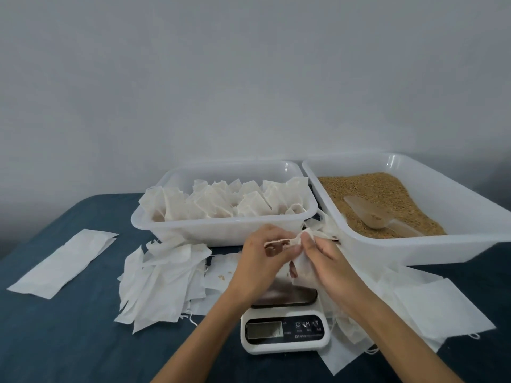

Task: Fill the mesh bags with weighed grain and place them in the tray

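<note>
My left hand (258,261) and my right hand (330,255) both pinch the top of one white mesh bag (300,268) above the scale (284,327); brown grain shows through its mouth and side. Behind them stands a white tray (221,230) packed with several filled mesh bags (226,201). At the right, a larger white tray (431,250) holds loose brown grain (373,189) with a clear plastic scoop (370,214) lying in it.
Empty flat mesh bags lie in a heap (163,280) left of the scale and in another pile (431,308) at the right. A folded white sheet (65,261) rests at the far left on the dark blue tablecloth (69,341). A few grains lie loose near the scale.
</note>
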The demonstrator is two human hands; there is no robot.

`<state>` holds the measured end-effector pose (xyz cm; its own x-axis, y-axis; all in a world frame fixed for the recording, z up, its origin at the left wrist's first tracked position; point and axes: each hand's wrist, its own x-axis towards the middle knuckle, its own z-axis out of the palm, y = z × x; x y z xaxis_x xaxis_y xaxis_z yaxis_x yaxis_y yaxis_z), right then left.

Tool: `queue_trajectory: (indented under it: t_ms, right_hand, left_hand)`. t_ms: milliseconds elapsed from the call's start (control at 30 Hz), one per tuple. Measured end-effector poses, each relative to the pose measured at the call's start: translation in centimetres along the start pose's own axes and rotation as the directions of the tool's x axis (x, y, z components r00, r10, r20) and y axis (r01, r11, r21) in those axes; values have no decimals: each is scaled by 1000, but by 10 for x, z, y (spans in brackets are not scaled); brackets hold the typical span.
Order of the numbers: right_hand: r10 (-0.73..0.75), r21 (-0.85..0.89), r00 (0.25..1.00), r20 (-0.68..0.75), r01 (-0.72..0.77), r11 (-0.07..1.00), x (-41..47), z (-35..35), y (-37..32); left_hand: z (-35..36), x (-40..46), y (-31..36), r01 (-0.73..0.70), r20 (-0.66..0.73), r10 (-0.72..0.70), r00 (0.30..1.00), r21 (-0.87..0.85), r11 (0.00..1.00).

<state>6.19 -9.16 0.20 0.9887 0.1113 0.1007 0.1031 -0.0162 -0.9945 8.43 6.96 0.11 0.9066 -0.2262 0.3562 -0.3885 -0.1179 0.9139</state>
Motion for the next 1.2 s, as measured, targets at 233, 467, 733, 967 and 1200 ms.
queue_trajectory:
  t_ms: [233,467,733,967,1200]
  right_hand:
    - [-81,111,997,9,79,991,2,-6,-1]
    - [-50,136,997,56,42,990,-2,-3,5]
    - [-27,180,998,58,17,984,8,-4,12]
    - [-60,195,997,49,49,980,11,-7,9]
    - [-71,165,996,48,62,984,7,-7,4]
  left_hand:
    - [-54,40,29,0,-286,1,958,1,1000]
    - [-160,132,49,102,-500,60,864,291,951]
    - [-199,178,-5,501,-474,-259,842,506,703]
    - [-196,175,-26,466,-206,-499,842,746,477]
    - [-202,174,-26,408,-208,-425,881,789,459]
